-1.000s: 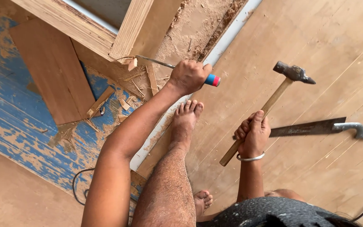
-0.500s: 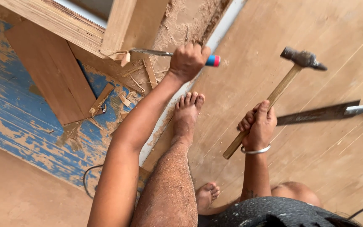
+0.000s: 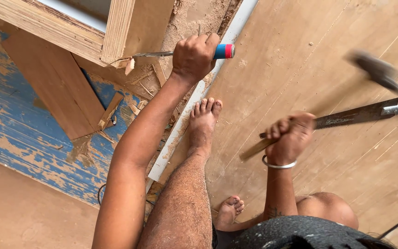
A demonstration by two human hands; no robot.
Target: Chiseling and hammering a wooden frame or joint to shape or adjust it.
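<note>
Motion blurs hammer (image 3: 375, 70) head; chisel (image 3: 162, 54) handle mostly hidden

The chisel (image 3: 180, 53) has a dull grey metal blade and a glossy plastic handle end, blue with a red band. The frame (image 3: 61, 32) it meets is raw pale wood, its cut edge showing plywood layers, rough and splintered at the corner. The hammer (image 3: 318, 101) has a plain wooden handle, worn matt, and a dark metal head, blurred. The saw (image 3: 360, 114) lying alongside has a stained, rusty-looking metal blade and a brighter metal grip. The floor sheet (image 3: 300, 46) is smooth matt plywood, dusted with sawdust. The board (image 3: 19, 133) is rough wood with flaking blue paint. A shiny metal bangle (image 3: 278, 165) circles the wrist.
</note>
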